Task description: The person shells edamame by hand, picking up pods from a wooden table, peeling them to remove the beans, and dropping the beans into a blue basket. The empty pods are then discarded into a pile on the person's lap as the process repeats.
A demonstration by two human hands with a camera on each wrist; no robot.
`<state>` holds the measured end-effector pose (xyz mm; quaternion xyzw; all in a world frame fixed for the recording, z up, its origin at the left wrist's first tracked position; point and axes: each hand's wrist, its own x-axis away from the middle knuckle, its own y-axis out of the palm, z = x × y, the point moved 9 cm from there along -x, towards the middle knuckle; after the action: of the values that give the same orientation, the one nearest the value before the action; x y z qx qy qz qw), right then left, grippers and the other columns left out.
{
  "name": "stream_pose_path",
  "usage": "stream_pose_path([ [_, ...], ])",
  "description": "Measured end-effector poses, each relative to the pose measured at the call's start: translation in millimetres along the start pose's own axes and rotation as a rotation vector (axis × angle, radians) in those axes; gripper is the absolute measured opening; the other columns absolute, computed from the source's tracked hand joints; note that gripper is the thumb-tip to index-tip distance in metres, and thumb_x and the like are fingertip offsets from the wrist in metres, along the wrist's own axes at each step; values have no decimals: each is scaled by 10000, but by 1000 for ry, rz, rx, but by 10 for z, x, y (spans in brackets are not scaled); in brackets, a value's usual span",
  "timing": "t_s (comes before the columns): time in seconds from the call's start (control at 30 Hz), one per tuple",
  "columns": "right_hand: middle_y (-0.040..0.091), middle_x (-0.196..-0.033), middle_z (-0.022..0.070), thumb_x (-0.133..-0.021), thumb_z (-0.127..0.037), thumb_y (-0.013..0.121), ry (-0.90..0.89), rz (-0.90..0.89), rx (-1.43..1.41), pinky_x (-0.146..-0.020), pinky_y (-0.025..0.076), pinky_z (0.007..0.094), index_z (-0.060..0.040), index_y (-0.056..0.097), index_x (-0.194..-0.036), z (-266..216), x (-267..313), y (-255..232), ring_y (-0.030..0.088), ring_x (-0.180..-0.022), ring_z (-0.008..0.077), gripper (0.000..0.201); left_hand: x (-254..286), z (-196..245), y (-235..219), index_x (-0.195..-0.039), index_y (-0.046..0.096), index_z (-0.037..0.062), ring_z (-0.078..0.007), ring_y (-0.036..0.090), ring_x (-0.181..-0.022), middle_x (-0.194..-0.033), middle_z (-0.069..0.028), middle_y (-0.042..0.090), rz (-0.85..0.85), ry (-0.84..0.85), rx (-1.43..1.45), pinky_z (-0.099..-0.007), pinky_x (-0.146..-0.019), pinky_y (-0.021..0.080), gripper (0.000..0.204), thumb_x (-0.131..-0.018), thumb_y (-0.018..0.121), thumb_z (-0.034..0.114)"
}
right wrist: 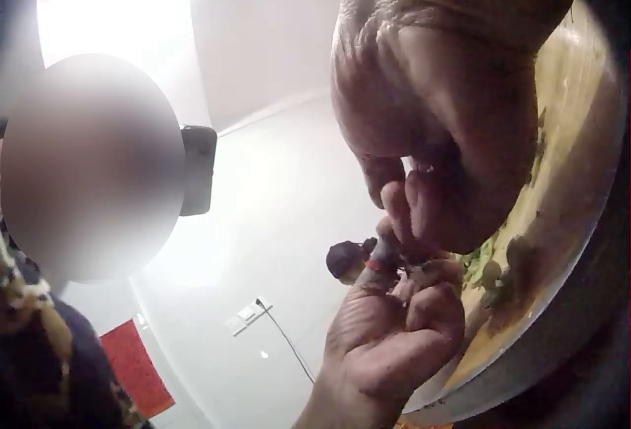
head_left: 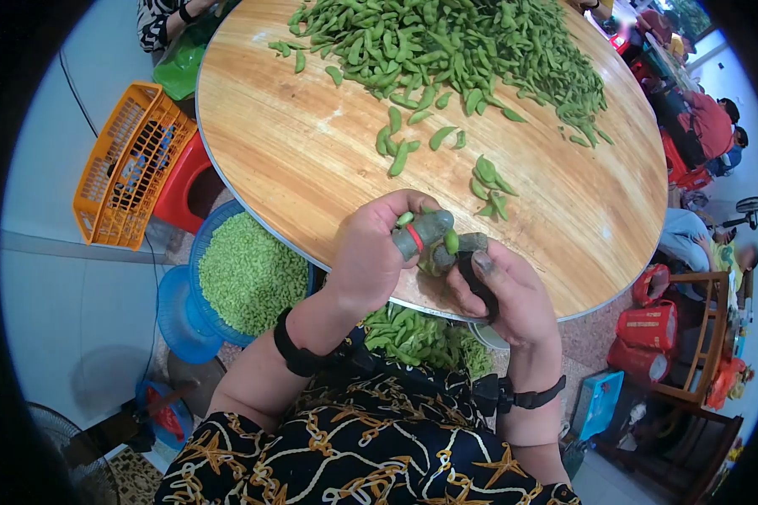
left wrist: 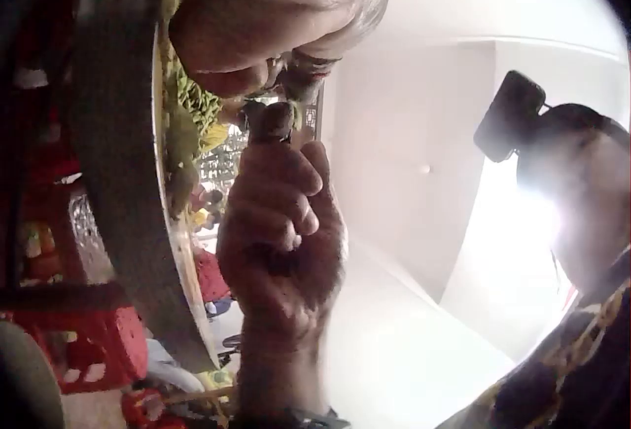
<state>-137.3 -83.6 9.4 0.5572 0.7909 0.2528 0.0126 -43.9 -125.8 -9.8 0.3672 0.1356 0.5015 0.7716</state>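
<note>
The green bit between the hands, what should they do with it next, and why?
Perhaps the left hand and right hand should squeeze the green bit: it sits between them, and the blue tub holds shelled beans.

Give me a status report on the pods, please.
Left hand, right hand holding green pod between them; loose pods beyond, on table; nothing visibly blocking.

your left hand and right hand partly hide the green piece between them, too small to call pod or bean; beyond your hands, the head view's top edge cuts off the pod heap.
</note>
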Motion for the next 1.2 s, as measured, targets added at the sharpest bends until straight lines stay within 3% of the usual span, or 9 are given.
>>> stream_pose_path([
  [0.17, 450, -601, -31, -964, -214, 377, 21, 58, -28, -467, 285, 183, -6, 512, -923, 11, 13, -70, 347, -490, 32, 251, 20, 215, -1, -848, 565, 13, -55, 530, -649, -685, 30, 514, 213, 227, -575, -202, -572, 437, 99, -818, 639, 72],
  [0.4, 454, -600, -29, -952, -166, 412, 4, 44, -152, -460, 290, 180, -7, 518, -930, 93, -20, -115, 344, -481, 33, 193, -2, 182, 56, -845, 581, 4, -53, 543, -693, -695, 22, 513, 187, 257, -735, -204, -613, 443, 80, -833, 618, 74],
  [0.67, 457, -589, -28, -941, -148, 445, 137, -33, -408, -441, 293, 179, -13, 535, -912, 221, 42, -29, 346, -472, 29, 164, 4, -204, 197, -925, 561, 44, -28, 503, -652, -753, 22, 549, -279, -199, 27, -144, -542, 360, 189, -841, 622, 201],
  [0.77, 463, -584, -29, -920, -121, 484, -22, 85, -227, -436, 298, 183, -17, 543, -895, 179, -7, -126, 360, -478, 29, 122, -49, -132, 199, -923, 544, 43, -42, 495, -674, -744, 29, 528, -115, -72, -360, -172, -586, 395, 203, -825, 643, 190],
  [0.83, 468, -587, -32, -902, -95, 506, -240, 362, 524, -441, 303, 183, -26, 548, -884, -51, 88, -287, 371, -489, 25, 83, -84, -77, 176, -919, 545, 39, -50, 494, -689, -749, 29, 526, -100, 85, -605, -190, -611, 408, 199, -818, 651, 174],
  [0.9, 466, -587, -35, -901, -82, 496, -372, 368, 745, -441, 295, 182, -29, 548, -876, -188, 109, -263, 370, -487, 23, 79, -67, 25, 206, -915, 546, 36, -57, 493, -704, -754, 30, 524, -85, 244, -849, -208, -637, 422, 196, -811, 660, 157],
  [1.0, 466, -591, -30, -905, -108, 512, -16, 219, -128, -439, 278, 175, -31, 543, -868, 95, 34, -305, 355, -461, 22, 91, -52, 68, 199, -922, 569, 24, -64, 501, -753, -799, 20, 553, -59, 205, -830, -229, -663, 433, 180, -798, 666, 112],
  [1.13, 480, -612, -27, -910, -139, 517, -32, 115, -247, -456, 305, 180, -18, 557, -904, 73, -7, -205, 378, -484, 29, 127, -34, 51, 132, -984, 597, 14, -90, 534, -775, -836, -16, 593, -8, 89, -669, -260, -677, 450, 206, -791, 641, 67],
  [1.2, 517, -658, -24, -891, -122, 548, -176, 396, 414, -505, 366, 189, 4, 575, -936, -215, 64, -370, 437, -555, 33, 137, -23, 42, 107, -1005, 595, 0, -118, 563, -773, -826, -41, 613, 13, 80, -677, -295, -680, 465, 227, -787, 629, 54],
])
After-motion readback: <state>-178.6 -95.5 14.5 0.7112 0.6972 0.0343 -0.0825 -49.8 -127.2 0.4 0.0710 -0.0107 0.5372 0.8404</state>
